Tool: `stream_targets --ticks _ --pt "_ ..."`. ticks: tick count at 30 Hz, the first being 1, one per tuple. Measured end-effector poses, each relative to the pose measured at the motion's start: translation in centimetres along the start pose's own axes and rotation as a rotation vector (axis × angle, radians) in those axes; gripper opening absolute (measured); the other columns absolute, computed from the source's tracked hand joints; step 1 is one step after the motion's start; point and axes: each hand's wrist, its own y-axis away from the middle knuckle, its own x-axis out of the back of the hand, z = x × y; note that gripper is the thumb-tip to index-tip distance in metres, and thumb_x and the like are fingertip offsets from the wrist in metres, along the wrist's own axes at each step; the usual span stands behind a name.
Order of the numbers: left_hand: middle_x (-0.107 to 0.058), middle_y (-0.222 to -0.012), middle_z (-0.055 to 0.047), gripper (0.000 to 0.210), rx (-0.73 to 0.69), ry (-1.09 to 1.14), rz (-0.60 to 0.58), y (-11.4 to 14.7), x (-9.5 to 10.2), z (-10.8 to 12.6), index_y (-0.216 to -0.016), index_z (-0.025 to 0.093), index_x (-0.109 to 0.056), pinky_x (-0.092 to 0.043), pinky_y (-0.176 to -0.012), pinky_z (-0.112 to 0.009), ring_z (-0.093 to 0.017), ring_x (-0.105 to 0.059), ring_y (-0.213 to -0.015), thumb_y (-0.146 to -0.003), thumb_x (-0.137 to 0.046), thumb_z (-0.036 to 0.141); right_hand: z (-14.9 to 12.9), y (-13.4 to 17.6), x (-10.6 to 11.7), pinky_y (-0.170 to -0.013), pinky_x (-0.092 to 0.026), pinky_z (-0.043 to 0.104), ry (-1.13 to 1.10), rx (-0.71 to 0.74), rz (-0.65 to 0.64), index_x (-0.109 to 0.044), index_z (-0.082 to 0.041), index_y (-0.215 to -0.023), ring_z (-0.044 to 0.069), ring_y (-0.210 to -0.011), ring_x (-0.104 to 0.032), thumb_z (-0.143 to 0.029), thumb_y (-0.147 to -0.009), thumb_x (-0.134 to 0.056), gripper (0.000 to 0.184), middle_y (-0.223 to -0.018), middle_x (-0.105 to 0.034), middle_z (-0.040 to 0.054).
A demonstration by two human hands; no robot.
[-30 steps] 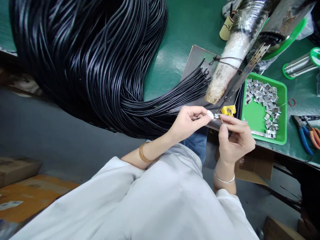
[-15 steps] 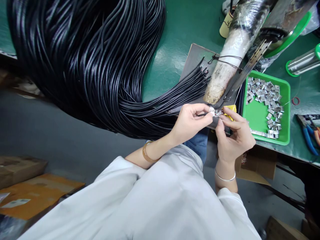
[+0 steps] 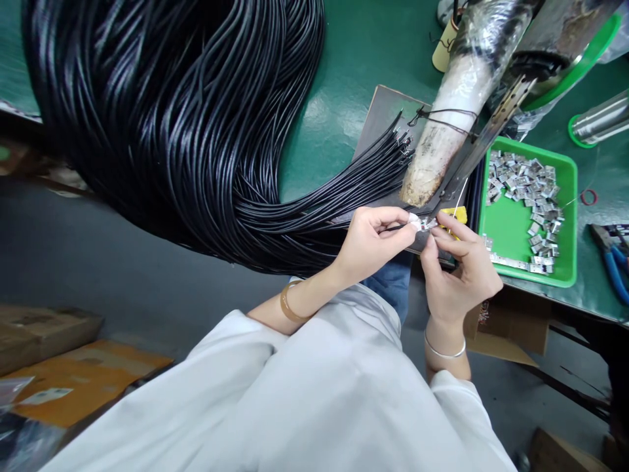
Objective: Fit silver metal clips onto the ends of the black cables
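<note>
My left hand [image 3: 376, 237] pinches the end of a black cable, with a white covering at its fingertips. Just beyond those fingertips sits a small silver metal connector [image 3: 428, 223]. My right hand [image 3: 459, 265] is closed on its other side, index finger and thumb close to the connector. A thin pale solder wire [image 3: 460, 196] runs down into the right fingers; its end there is hidden. Over the connector reaches the thin tip of a soldering iron [image 3: 455, 176], mounted on a slanted metal bracket. A yellow sponge [image 3: 459, 215] lies behind the right fingers.
A large bundle of black cables [image 3: 196, 131] covers the left of the green table [image 3: 354, 46]. A wrapped white tube [image 3: 442, 131] slants above the hands. At right are a green tray [image 3: 567, 262] of metal connectors, blue-handled pliers [image 3: 614, 269] and a solder spool [image 3: 602, 121].
The right fingers have drawn slightly back and left more of the connector in sight. The solder wire has shifted left beside the sponge. My left hand keeps its pinch.
</note>
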Motion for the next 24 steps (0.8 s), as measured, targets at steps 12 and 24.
stream_targets --ticks 12,24 --pt "-0.055 -0.059 0.003 0.010 -0.029 -0.023 0.007 0.2 -0.4 0.0 -0.075 0.010 -0.071 -0.044 -0.053 -0.013 -0.003 -0.047 -0.054 -0.074 -0.069 0.020 -0.3 -0.5 0.1 -0.085 -0.066 0.033 0.025 0.047 -0.014 -0.064 -0.018 -0.090 0.020 -0.099 -0.075 -0.006 -0.079 -0.071 0.018 -0.116 -0.074 0.0080" --pt "-0.050 -0.059 0.003 0.011 0.015 -0.024 -0.026 0.0 -0.2 -0.1 -0.072 0.011 -0.068 -0.041 -0.052 -0.014 -0.004 -0.045 -0.056 -0.073 -0.069 0.022 -0.7 -0.6 0.4 -0.084 -0.065 0.032 0.079 0.042 -0.016 -0.062 -0.019 -0.086 0.019 -0.102 -0.074 -0.007 -0.079 -0.071 0.017 -0.109 -0.075 0.0046"
